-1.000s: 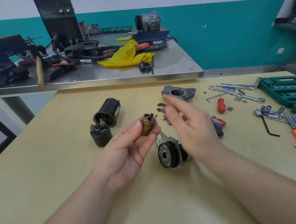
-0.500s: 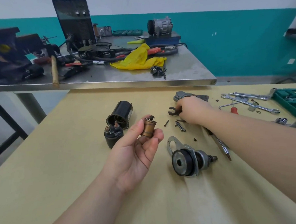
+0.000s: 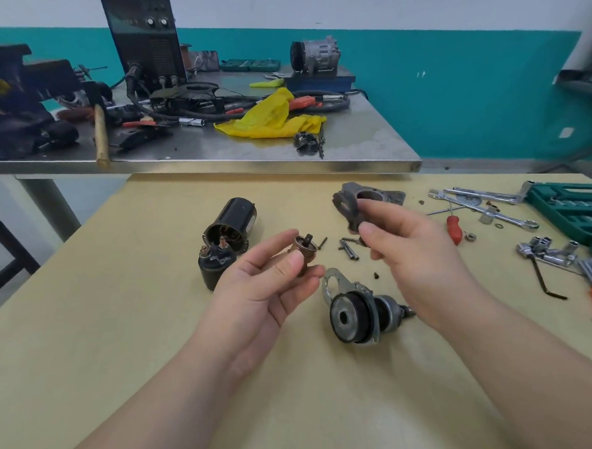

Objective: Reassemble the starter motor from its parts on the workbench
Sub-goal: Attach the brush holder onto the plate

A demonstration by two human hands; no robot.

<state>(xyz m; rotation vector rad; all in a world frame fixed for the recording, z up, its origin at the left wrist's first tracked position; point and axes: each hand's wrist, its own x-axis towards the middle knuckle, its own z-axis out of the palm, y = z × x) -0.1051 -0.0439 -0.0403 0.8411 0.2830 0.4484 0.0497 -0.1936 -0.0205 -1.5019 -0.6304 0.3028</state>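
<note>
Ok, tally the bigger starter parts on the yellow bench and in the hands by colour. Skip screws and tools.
Black: 2, the long casing and the short cylinder
Brass: 1, the plunger in the left hand
Dark: 1, the fork in the right hand
Grey: 1, the end housing
Black and silver: 1, the drive assembly
Total: 6

I see my left hand (image 3: 267,287) pinching a small brown plunger (image 3: 304,249) above the yellow workbench (image 3: 122,336). My right hand (image 3: 416,249) holds a dark forked lever (image 3: 346,204), blurred, in front of the grey end housing (image 3: 385,194). The black motor case (image 3: 234,220) lies touching the solenoid (image 3: 214,266). The drive assembly (image 3: 356,315) lies between my wrists, wrenches (image 3: 485,202) at the right.
</note>
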